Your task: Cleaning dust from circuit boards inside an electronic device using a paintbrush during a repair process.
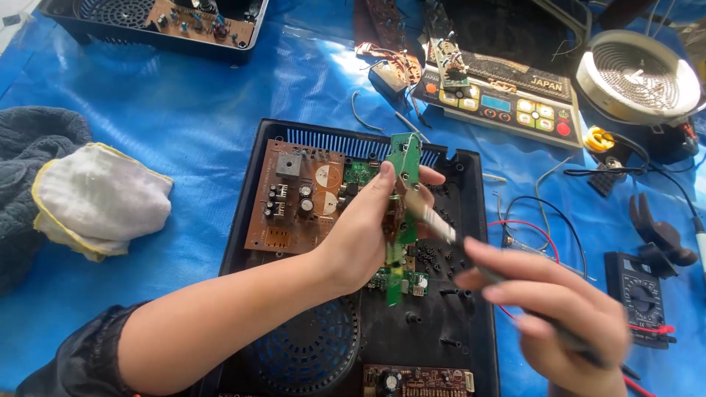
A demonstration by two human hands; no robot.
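The left hand (364, 231) pinches a narrow green circuit board (403, 213) between thumb and fingers, holding it upright on its long edge above the open black appliance casing (471, 242). The right hand (551, 309) is motion-blurred but closed around a thin tool (441, 228); its pale tip touches the face of the green board about midway along, and I cannot tell what kind of tool it is. Inside the casing, left of the raised board, lies a brown circuit board (294, 195) with capacitors and a grey block, and a round fan grille (312, 353) sits below the left wrist. A second brown board (419, 382) shows at the casing's lower edge. Left of the casing, on the blue tarp (198, 117), rests a white cloth with a yellow hem (99, 202). Above and right of the casing sits a control panel with coloured buttons (500, 99), and beyond it a round heating coil (636, 73). A black multimeter (640, 294) lies right of the casing, near the right hand, with red and black wires (529, 228) between them.
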